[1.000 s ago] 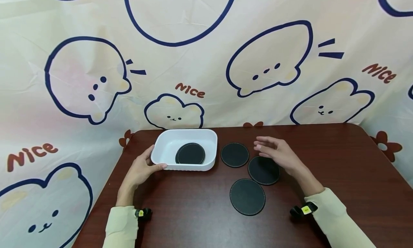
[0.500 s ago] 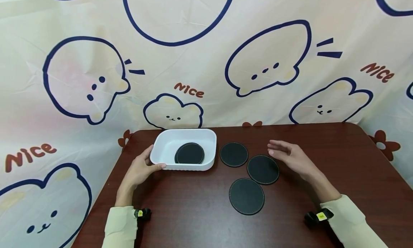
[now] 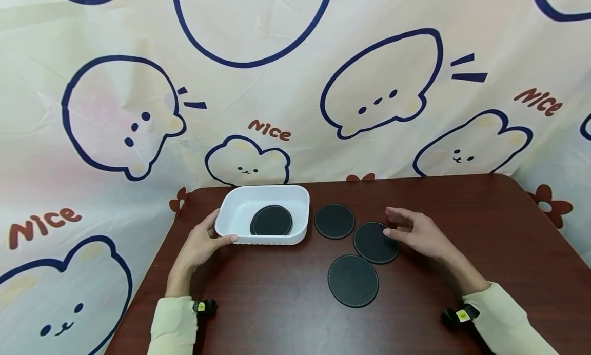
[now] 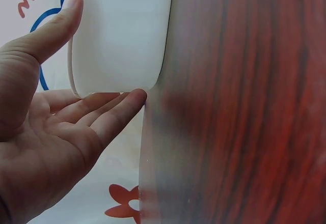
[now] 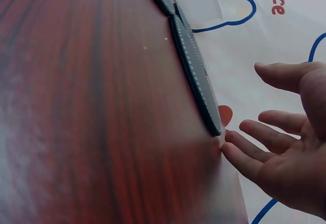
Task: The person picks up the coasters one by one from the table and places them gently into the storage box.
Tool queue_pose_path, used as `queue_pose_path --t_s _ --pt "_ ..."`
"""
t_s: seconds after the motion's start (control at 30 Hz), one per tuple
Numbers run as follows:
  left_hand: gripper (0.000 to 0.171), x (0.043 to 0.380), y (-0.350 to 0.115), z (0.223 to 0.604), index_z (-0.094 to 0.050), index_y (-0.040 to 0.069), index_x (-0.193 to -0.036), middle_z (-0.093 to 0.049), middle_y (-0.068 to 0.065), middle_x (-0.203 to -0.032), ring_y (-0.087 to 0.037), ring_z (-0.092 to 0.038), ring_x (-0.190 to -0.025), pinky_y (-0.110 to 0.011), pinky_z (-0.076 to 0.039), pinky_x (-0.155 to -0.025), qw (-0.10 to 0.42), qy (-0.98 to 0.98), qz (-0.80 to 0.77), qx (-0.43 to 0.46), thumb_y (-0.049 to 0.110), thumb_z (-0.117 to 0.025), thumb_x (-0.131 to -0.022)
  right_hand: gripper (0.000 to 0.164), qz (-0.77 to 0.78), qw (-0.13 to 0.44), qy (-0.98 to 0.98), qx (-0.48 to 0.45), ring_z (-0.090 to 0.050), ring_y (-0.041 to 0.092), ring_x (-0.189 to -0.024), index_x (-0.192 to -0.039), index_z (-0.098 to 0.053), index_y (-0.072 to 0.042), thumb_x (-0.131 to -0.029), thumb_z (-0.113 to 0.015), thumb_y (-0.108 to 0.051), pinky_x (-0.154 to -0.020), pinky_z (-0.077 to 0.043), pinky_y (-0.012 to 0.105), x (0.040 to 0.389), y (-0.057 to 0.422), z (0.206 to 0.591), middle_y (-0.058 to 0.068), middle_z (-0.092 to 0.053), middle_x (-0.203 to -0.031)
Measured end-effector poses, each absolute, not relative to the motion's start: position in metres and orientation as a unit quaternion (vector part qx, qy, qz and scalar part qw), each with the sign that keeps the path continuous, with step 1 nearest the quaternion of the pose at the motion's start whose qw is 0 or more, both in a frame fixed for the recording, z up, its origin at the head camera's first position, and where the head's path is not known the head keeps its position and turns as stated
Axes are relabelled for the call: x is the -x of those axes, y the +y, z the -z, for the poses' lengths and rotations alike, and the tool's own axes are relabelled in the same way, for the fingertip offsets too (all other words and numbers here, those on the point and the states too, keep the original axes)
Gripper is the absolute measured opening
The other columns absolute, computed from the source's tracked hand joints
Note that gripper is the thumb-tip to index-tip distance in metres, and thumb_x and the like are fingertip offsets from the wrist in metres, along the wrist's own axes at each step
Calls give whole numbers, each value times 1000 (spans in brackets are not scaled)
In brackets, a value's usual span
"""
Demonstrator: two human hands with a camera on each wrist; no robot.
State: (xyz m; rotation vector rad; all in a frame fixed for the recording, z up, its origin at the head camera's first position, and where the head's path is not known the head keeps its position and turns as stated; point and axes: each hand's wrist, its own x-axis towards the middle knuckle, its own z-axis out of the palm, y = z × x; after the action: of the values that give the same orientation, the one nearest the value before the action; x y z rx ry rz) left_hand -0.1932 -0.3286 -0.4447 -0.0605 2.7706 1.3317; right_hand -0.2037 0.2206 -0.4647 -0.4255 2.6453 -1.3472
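On the left, my left hand (image 3: 197, 248) holds a white plastic tub (image 3: 272, 239) by its near left corner, thumb on the front wall and fingers along the end. A round black coaster (image 3: 271, 220) with a stitched edge leans inside the tub. Three similar ones lie to its right: a far coaster (image 3: 334, 221), a middle coaster (image 3: 375, 246) and a near coaster (image 3: 353, 281). My right hand (image 3: 421, 235) is empty, its thumb overlapping the middle coaster's right edge in the head view. The right wrist view shows its fingers spread, fingertips right at a coaster's rim (image 5: 196, 76).
A dark reddish-brown wooden table (image 3: 277, 303) carries everything. Behind it and at both sides hangs a pale cloth (image 3: 295, 88) with blue-outlined cartoon figures. The tub stands close to the table's back edge.
My right hand has moved rightward off the middle coaster, then lowered slightly toward its right edge. The left hand and the tub have stayed in place.
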Motion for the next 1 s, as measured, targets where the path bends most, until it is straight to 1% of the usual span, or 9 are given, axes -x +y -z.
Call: queue_pose_path --t_s 0.13,0.27,0.33,0.43,0.57,0.7,0.8,1.0 --pt "103 193 -328 446 -25 13 -172 -44 -24 -167 -47 -58 -141 -54 -52 -111 32 902 -431 23 30 -88 -92 68 429 63 887 159 -58 47 -142 -157 -50 3 -101 -77 -25 -112 -51 57 204 216 469 28 -56 -156" --pt "103 194 -328 446 -24 12 -172 -44 -24 -167 -47 -58 -141 -54 -51 -111 32 903 -429 24 29 -88 -92 70 404 62 897 170 -58 48 -142 -156 -52 1 -98 -80 -25 -114 -49 61 204 211 473 27 -58 -155" --pt "103 194 -328 446 -25 12 -172 -45 -24 -167 -47 -58 -141 -54 -51 -111 32 903 -428 24 29 -88 -92 71 386 64 903 179 -59 50 -139 -156 -52 -1 -97 -81 -27 -113 -51 65 205 209 473 27 -59 -153" --pt "104 194 -328 446 -25 12 -172 -45 -24 -166 -47 -59 -140 -54 -51 -111 33 903 -428 23 31 -88 -92 73 357 67 912 189 -60 50 -137 -156 -53 -3 -95 -83 -29 -110 -51 67 205 207 474 27 -60 -152" --pt "105 193 -329 445 -25 12 -172 -45 -24 -166 -47 -59 -140 -55 -51 -111 31 902 -429 22 33 -88 -91 74 325 67 921 205 -56 47 -139 -156 -54 -3 -92 -86 -24 -110 -50 67 205 205 474 25 -60 -153" --pt "105 193 -329 445 -24 12 -172 -45 -24 -166 -47 -58 -141 -55 -51 -111 30 903 -429 21 32 -88 -91 73 315 62 923 211 -55 47 -139 -154 -56 -2 -90 -87 -16 -111 -49 68 204 203 473 25 -61 -152" --pt "104 193 -329 445 -24 12 -172 -45 -24 -167 -47 -58 -141 -55 -51 -111 30 903 -427 21 30 -88 -91 71 314 59 924 210 -54 48 -138 -153 -57 -1 -89 -88 -15 -110 -49 69 204 202 472 26 -61 -150" --pt "105 194 -329 445 -24 11 -172 -44 -24 -167 -47 -57 -142 -54 -51 -112 30 903 -428 21 30 -88 -91 71 331 42 921 201 -59 45 -134 -150 -60 -3 -86 -90 -11 -107 -53 65 204 201 472 24 -62 -147"
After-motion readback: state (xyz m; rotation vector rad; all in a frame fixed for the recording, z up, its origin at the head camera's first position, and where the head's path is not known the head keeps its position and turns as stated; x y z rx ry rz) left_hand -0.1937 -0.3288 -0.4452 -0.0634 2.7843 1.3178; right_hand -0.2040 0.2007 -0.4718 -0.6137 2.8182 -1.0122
